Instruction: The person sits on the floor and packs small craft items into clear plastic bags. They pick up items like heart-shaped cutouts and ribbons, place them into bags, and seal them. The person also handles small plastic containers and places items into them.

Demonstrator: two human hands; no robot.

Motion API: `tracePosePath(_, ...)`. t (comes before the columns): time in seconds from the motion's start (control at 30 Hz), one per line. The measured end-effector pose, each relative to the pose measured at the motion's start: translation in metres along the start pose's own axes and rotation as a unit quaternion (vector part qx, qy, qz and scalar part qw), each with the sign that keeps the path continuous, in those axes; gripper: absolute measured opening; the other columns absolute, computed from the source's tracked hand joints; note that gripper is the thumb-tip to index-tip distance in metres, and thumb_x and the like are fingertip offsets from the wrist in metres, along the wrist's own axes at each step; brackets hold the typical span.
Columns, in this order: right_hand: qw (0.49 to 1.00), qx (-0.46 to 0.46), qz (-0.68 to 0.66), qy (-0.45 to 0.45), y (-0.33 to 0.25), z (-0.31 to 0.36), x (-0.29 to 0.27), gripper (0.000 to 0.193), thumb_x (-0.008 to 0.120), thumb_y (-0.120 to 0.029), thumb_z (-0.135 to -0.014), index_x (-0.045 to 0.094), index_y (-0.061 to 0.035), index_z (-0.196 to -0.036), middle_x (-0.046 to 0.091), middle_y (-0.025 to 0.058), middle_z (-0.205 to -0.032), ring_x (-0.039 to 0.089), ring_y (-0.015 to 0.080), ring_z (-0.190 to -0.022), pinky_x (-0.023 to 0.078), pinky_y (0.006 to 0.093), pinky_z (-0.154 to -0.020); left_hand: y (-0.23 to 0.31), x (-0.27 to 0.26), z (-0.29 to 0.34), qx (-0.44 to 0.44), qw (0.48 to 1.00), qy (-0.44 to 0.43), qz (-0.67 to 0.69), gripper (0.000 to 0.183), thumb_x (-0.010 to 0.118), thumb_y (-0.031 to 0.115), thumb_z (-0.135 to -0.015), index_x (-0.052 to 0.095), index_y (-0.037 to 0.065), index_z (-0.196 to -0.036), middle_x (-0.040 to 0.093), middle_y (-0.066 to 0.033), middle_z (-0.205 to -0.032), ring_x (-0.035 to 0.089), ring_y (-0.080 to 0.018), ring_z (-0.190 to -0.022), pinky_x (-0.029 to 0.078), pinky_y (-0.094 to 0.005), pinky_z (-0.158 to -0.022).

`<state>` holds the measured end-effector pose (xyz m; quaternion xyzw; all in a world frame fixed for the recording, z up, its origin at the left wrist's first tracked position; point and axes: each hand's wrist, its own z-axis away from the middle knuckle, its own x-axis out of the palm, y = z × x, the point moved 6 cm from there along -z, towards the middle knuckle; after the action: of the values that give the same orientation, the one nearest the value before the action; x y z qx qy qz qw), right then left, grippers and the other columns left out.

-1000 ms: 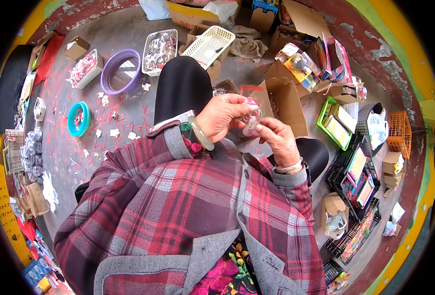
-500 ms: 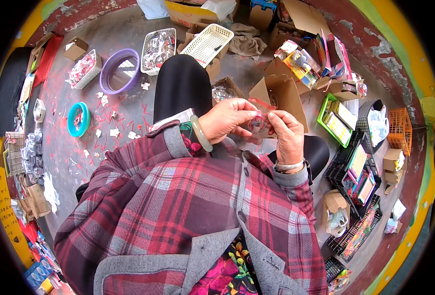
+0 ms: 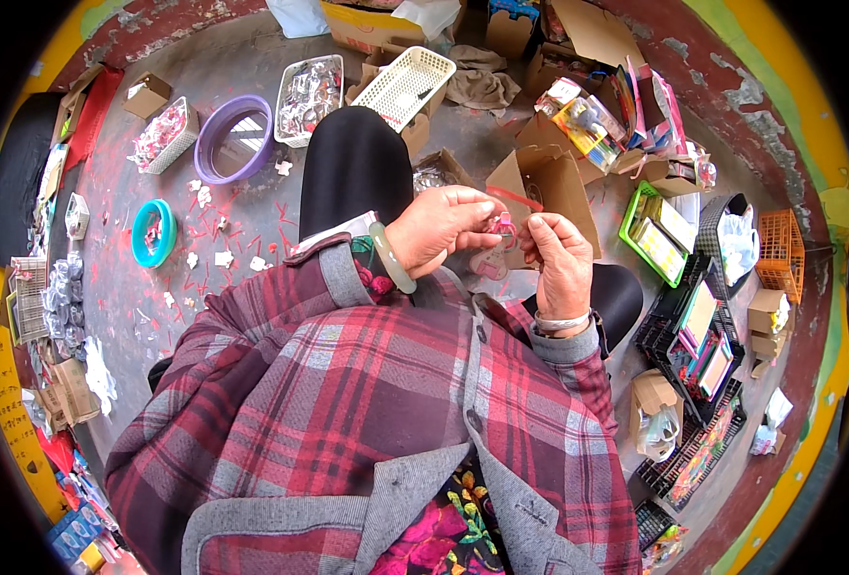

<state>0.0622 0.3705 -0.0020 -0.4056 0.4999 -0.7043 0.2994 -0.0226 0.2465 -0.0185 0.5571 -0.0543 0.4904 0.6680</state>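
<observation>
My left hand [image 3: 436, 230] pinches a small pink trinket [image 3: 503, 223] with a thin metal ring between thumb and fingers, above my lap. A pale pink tag [image 3: 489, 262] dangles just below it. My right hand [image 3: 560, 261] is closed in a pinch close by on the right; what its fingertips hold is too small to make out. Stretching between the two hands at fingertip height is a thin red strip [image 3: 516, 199]. Behind them stands an open cardboard box [image 3: 563, 196], and beside it a smaller box [image 3: 443, 165] with shiny things inside.
On the left floor are a purple basin [image 3: 204, 158], a teal bowl [image 3: 139, 240] and scattered red and white scraps. White baskets [image 3: 286, 129] stand ahead. To the right are a green tray [image 3: 626, 225], black crates [image 3: 669, 326] and an orange basket [image 3: 782, 254].
The pink trinket has turned between my fingers, and its tag hangs lower and shows more clearly. The red strip stands out more above the fingertips. Both hands stay nearly in place.
</observation>
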Motion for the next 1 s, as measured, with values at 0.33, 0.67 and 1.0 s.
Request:
tracePosePath(0.33,0.999,-0.001,-0.033,0.005,0.004,-0.001,0.0,0.012,0.059,-0.014,-0.086,0.062,-0.0021,-0.087,0.059,-0.0002,-0.072,0.049,0.0048,-0.062,0.037,0.0182,-0.055,-0.001,-0.001,0.0,-0.011,1.0,-0.005,0.011,0.022,0.05,0.011,-0.09,0.055,-0.006,-0.104,0.059,-0.0099,-0.1,0.06,-0.0143,-0.09,0.053,-0.0237,-0.078)
tracePosePath(0.67,0.998,0.009,-0.066,-0.012,0.007,0.0,0.003,0.019,0.055,-0.019,-0.089,0.062,-0.0027,-0.086,0.06,-0.0003,-0.074,0.048,0.0043,-0.062,0.036,0.0177,-0.055,0.0,0.003,0.001,-0.013,0.997,-0.02,0.067,0.023,0.05,0.011,-0.09,0.054,-0.007,-0.103,0.059,-0.0121,-0.099,0.06,-0.0159,-0.089,0.053,-0.0236,-0.079)
tracePosePath(1.0,0.992,0.046,-0.112,-0.04,0.016,-0.001,0.0,0.015,0.055,-0.018,-0.088,0.06,-0.0037,-0.087,0.059,0.0013,-0.077,0.048,0.0063,-0.061,0.037,0.0188,-0.054,-0.003,0.001,0.001,-0.035,0.998,-0.025,0.045,0.024,0.05,0.011,-0.09,0.054,-0.008,-0.104,0.059,-0.0134,-0.099,0.061,-0.017,-0.087,0.053,-0.0246,-0.078)
